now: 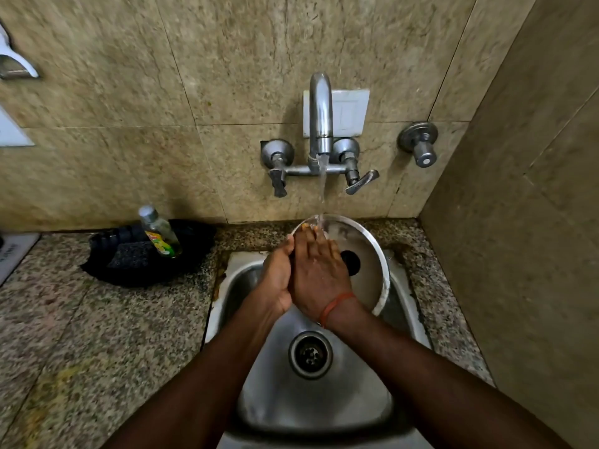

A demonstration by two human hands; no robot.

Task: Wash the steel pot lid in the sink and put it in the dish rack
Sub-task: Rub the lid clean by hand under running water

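While water ran from the wall tap point(320, 124) in a thin stream point(322, 186), the steel pot lid point(366, 254) was held tilted above the far end of the sink point(311, 396), with the stream landing on its upper rim. The left hand point(278, 280) gripped the lid's left edge, its fingers closed around the rim. The right hand point(316, 270) lay flat on the lid's face, fingers extended and together toward the falling water, not clamped on anything. A black knob point(351, 262) showed at the lid's centre, just beside the right hand. An orange band point(334, 306) circled the right wrist. The drain point(310, 354) sat below both hands. On the granite counter point(97, 335) to the left, a soap bottle point(160, 233) stood in a black tray point(191, 251) next to a dark scrub pad point(131, 256).
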